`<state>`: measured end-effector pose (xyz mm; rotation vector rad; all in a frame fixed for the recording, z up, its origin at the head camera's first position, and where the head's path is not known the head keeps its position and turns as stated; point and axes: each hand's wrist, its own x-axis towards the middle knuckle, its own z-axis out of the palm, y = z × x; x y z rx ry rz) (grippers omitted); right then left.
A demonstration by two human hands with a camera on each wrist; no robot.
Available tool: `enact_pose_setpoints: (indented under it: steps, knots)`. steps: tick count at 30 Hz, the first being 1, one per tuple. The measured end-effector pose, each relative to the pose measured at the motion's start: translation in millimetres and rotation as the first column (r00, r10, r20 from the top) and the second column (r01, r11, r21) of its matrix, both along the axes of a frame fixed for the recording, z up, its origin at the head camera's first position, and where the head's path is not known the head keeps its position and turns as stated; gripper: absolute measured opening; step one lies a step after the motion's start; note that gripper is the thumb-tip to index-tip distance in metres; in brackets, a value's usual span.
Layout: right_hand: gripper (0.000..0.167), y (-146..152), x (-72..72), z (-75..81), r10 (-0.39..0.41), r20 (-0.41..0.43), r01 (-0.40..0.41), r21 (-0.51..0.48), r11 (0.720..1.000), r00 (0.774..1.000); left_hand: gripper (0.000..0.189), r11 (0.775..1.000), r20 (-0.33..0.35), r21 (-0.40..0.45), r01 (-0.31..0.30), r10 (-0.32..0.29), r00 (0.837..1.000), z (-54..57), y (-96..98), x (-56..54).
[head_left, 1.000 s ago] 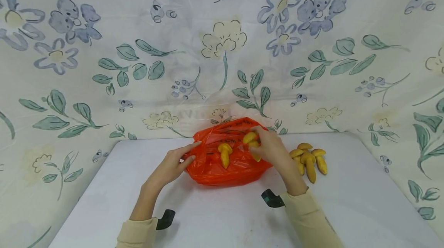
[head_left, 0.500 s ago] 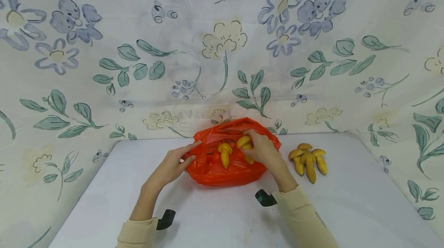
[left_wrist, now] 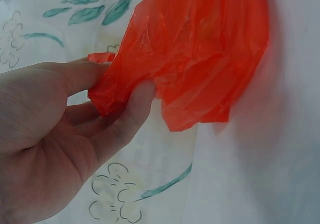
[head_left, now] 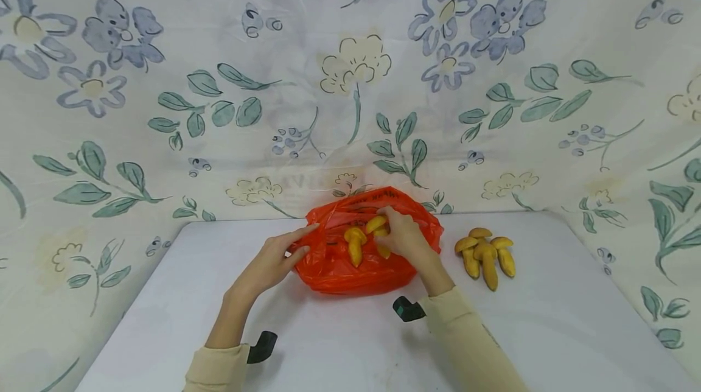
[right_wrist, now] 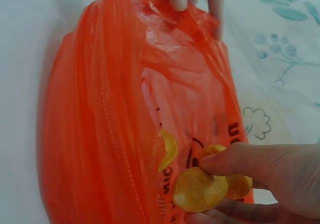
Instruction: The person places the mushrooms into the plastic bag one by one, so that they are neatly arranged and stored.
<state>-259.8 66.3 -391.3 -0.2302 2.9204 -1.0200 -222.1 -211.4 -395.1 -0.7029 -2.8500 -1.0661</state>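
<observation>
Find left hand (head_left: 272,258) pinching the left edge of red bag (head_left: 356,283) between thumb and fingers. Find right hand (head_left: 406,234) in a narrow grip on yellow mushroom (head_left: 379,229), cap upward, at the bag's mouth. Record 2nd mushroom (head_left: 356,247) in that mouth, just left of the gripped item. Record cluster of 4 mushrooms (head_left: 485,251) on white table (head_left: 334,343), right of the bag and apart from it. Note black lettering inside the bag and floral cloth (head_left: 219,21) behind the table.
</observation>
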Motion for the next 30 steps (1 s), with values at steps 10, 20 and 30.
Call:
enact_pose_setpoints:
  steps: [10, 20, 30]
  knots:
    - [0.057, -3.9, -4.8, -0.4, -0.011, 0.021, 0.011, 0.014, 1.0, 1.0, 0.05, 1.0, 0.001, 0.002, 0.002, -0.002, 1.0, 0.5, 1.7, -0.2]
    - [0.056, -10.2, -15.2, -10.4, -0.045, 0.103, 0.045, 0.01, 0.999, 0.994, 0.05, 1.0, -0.002, -0.007, -0.002, 0.002, 1.0, 0.5, 0.1, 0.2]
    - [0.056, -9.6, -25.5, -15.1, -0.087, 0.12, 0.084, 0.03, 0.996, 0.989, 0.05, 1.0, 0.001, -0.006, -0.001, 0.001, 1.0, 1.1, -0.3, -0.4]
